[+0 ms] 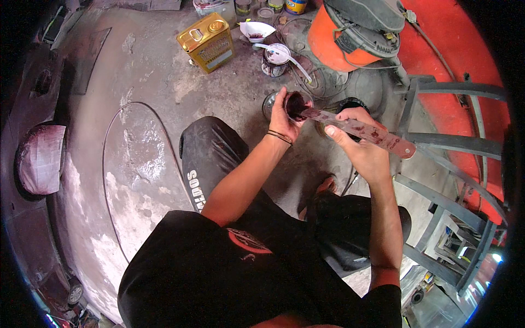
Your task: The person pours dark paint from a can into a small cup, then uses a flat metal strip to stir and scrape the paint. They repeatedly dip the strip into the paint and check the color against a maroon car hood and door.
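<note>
While an orange drum with a dark top (337, 44) is standing on the floor (147, 65) ahead, a gold rectangular can (206, 45) is sitting to its left. My right grip (363, 153) is clasping a flat stained stick (377, 135), tip reaching the cup's mouth. My left grip (285, 123) is holding that dark-stained cup (295, 101), tilted, in front of me.

Glossy metal can (206, 45), rough concrete floor (153, 82), smooth dark-streaked flat stick (371, 132).
</note>
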{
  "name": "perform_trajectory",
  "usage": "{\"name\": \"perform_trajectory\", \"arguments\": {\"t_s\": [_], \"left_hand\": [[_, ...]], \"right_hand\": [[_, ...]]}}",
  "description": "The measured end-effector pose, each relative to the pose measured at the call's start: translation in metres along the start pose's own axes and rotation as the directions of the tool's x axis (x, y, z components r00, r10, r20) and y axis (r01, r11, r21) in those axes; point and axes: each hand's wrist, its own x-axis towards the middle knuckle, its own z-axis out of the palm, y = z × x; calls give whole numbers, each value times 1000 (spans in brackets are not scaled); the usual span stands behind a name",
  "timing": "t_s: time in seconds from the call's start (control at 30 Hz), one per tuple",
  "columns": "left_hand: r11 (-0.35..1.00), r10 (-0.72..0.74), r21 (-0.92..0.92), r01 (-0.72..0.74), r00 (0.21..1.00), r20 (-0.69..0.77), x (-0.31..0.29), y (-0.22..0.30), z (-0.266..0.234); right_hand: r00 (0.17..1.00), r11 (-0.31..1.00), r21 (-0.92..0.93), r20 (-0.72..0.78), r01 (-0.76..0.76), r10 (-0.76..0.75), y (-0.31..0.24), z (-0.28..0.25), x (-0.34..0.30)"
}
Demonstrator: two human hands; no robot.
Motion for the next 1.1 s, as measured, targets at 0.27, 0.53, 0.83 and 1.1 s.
{"name": "perform_trajectory", "arguments": {"t_s": [0.27, 0.53, 0.83, 1.1], "left_hand": [[998, -61, 29, 62, 998, -14, -6, -14, 4], [995, -93, -26, 93, 996, 9, -5, -25, 6], [994, -100, -38, 101, 995, 4, 0, -28, 2], [994, -108, -19, 108, 994, 16, -8, -30, 9]], "right_hand": [[973, 956, -183, 67, 230, -222, -7, -4, 6], [939, 920, -246, 238, 306, -248, 7, -12, 0], [988, 997, -54, 143, 57, -49, 4, -9, -7], [981, 952, -236, 76, 193, -180, 12, -12, -1]]}}
